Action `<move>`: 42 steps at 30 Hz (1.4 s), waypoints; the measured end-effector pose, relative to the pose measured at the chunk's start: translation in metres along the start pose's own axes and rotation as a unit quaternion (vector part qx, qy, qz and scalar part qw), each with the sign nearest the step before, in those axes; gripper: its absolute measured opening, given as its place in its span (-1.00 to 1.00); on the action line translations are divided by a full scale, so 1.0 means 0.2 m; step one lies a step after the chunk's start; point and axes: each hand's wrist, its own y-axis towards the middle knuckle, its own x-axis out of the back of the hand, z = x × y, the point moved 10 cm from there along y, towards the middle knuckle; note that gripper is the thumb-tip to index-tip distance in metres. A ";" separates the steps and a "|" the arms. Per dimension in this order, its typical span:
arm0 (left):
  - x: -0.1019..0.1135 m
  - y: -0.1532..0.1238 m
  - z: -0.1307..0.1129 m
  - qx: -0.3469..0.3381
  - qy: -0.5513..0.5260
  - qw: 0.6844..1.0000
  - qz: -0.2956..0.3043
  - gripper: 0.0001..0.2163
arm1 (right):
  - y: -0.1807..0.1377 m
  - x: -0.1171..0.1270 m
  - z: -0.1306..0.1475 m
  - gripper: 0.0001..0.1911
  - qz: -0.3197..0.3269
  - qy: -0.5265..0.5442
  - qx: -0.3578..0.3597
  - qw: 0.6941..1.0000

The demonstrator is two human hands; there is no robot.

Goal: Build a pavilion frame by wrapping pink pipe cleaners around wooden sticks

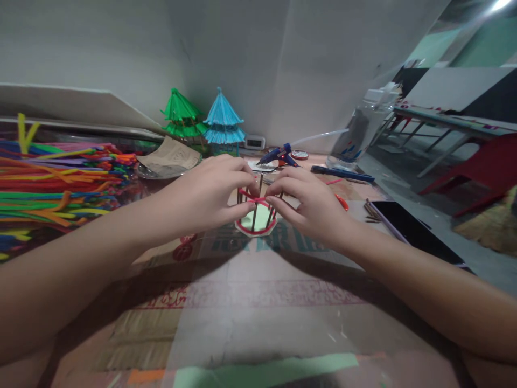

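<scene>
Behind both hands (258, 202), glue gun (278, 155), pagodas (204, 121).

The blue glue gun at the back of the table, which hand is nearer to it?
Right. The right hand is just in front of the glue gun; the left hand is farther off to its left. Both pinch a red pipe cleaner.
</scene>
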 end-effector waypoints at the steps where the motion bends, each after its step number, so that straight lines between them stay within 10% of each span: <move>1: 0.00 0.00 0.00 0.002 -0.002 1.000 0.002 -0.74 | 0.00 0.00 0.00 -0.84 0.000 0.001 -0.001 1.000; 42: -0.03 0.01 0.03 0.042 -0.023 0.999 -0.003 -0.69 | -0.04 0.04 -0.06 -0.91 0.018 0.010 -0.047 0.999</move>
